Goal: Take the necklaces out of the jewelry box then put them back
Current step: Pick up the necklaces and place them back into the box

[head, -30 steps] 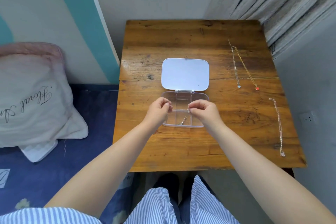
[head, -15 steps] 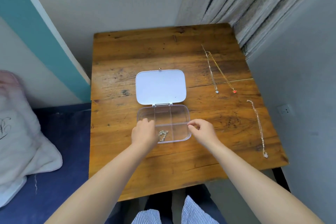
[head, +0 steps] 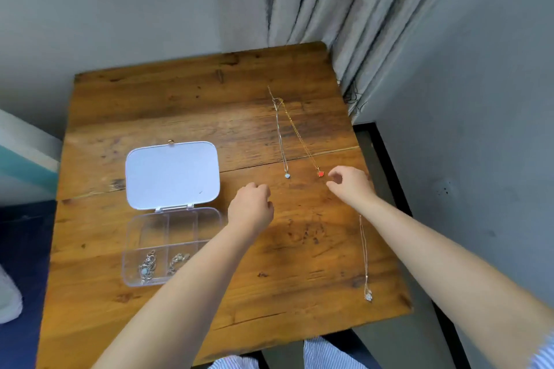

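Note:
The clear jewelry box (head: 129, 249) lies open at the table's left with its white lid (head: 172, 174) folded back. Two coiled necklaces (head: 148, 265) (head: 177, 260) rest in its near compartments. A silver necklace (head: 281, 141) and a gold necklace with a red pendant (head: 320, 173) lie stretched out to the right. A third chain (head: 365, 255) lies near the right edge. My left hand (head: 251, 210) hovers right of the box, loosely curled and empty. My right hand (head: 349, 184) is just right of the red pendant, fingers apart, holding nothing.
The wooden table (head: 180, 105) stands in a corner against a grey wall. Grey curtains (head: 329, 9) hang at the back right, touching the table's far corner. A dark blue floor covering (head: 21, 249) lies to the left.
Both hands left the box and moved right toward the laid-out necklaces. The view swung right. A second coiled necklace now lies in the box.

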Demonstrator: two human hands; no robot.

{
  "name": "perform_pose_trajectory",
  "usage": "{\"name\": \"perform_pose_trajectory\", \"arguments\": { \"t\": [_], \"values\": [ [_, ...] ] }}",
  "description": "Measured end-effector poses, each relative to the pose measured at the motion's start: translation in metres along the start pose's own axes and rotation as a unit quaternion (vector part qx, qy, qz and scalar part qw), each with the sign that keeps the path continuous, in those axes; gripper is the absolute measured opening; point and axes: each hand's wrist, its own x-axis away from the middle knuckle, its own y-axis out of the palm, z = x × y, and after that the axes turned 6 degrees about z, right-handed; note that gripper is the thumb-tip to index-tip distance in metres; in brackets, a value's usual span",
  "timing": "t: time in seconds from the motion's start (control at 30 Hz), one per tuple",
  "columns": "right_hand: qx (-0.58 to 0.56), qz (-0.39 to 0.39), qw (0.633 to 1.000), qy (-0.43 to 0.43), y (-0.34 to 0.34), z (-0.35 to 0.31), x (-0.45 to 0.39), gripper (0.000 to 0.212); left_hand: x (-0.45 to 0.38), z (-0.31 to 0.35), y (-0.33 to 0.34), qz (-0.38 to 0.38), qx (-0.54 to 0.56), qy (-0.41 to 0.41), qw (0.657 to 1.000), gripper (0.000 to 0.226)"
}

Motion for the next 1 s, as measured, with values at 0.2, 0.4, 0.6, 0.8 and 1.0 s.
{"name": "perform_pose_trajectory", "arguments": {
  "t": [0.2,0.4,0.6,0.8,1.0],
  "values": [
    [0.051,-0.061,0.992,-0.099,0.014,0.015,-0.042,0.037,-0.026,0.037,0.019,-0.014,-0.009,-0.074,0.997,0.035],
    [0.087,-0.059,0.982,-0.155,0.030,0.018,-0.052,0.024,-0.049,0.055,0.040,0.029,0.029,-0.121,0.992,0.032],
    [0.126,-0.029,0.958,-0.257,0.026,0.023,-0.051,0.020,-0.071,0.059,0.051,0.079,0.058,-0.156,0.983,0.023],
    [0.080,0.002,0.963,-0.256,0.021,0.026,-0.057,0.020,-0.084,0.063,0.055,0.086,0.016,-0.184,0.979,0.019],
    [0.078,-0.030,0.981,-0.176,0.023,0.031,-0.061,0.018,-0.073,0.057,0.052,0.025,-0.002,-0.211,0.977,0.016]
  ]
}}
